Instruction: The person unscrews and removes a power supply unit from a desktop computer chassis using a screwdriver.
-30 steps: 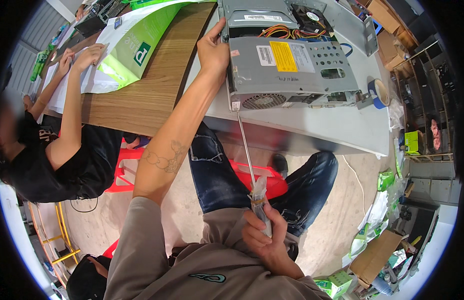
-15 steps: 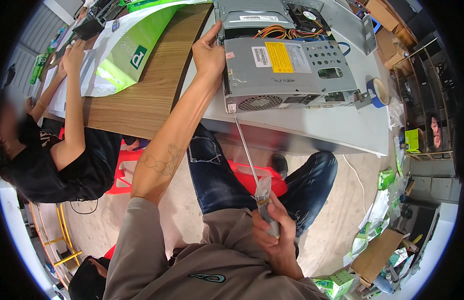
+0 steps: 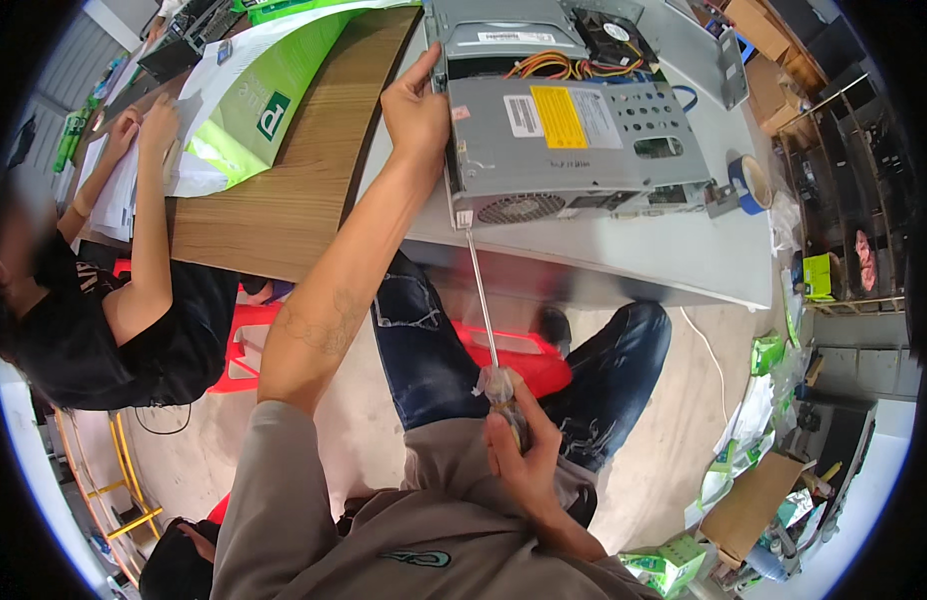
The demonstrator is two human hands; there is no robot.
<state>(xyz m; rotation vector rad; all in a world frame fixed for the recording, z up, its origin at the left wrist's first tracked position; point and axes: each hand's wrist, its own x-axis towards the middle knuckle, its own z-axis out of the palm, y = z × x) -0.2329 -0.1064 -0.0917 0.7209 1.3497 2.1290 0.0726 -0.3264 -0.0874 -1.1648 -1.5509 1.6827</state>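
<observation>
A grey metal computer case (image 3: 584,165) lies at the near edge of the white table, its upper part uncovered. My left hand (image 3: 420,115) grips its left side, thumb pointing up along the edge. Low in front of my body, my right hand (image 3: 525,440) is closed round the handle of a long screwdriver (image 3: 484,300). Clear plastic is wrapped about that handle. The thin shaft slants up, and its tip meets the case's lower left corner, beside the round fan grille (image 3: 522,208). Any screw at the tip is too small to make out.
Coloured wires (image 3: 549,65) and a black fan (image 3: 614,32) show inside the case. A tape roll (image 3: 752,185) stands at the white table's right. Left of it is a wooden table (image 3: 274,215) with a green-white bag (image 3: 254,120), where another person (image 3: 104,320) sits. A red stool (image 3: 514,360) is below.
My right hand and the screwdriver handle have swung left, so the shaft stands more upright. The tip stays at the case's corner. The other person's hands have shifted on the papers.
</observation>
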